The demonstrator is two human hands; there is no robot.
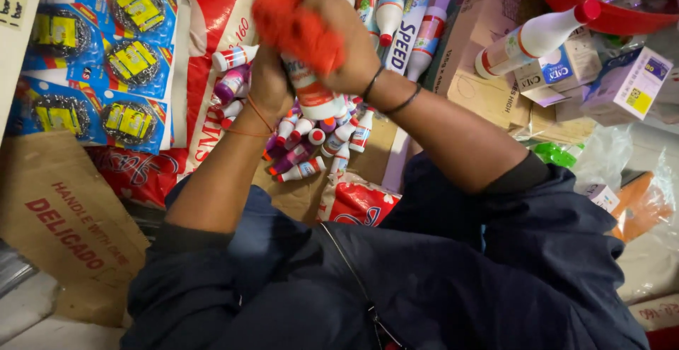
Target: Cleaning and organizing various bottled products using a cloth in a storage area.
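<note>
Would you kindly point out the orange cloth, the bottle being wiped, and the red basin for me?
orange cloth [293, 21], head view, middle of the bunched fabric.
bottle being wiped [316, 95], head view, lower labelled body below the cloth.
red basin [615, 18], head view, front rim at upper right.

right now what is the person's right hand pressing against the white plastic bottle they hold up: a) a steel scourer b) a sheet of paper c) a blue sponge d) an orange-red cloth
d, the right hand bunches an orange-red cloth over the top of the white plastic bottle with the red label band, while the left hand grips it from the other side.
</note>
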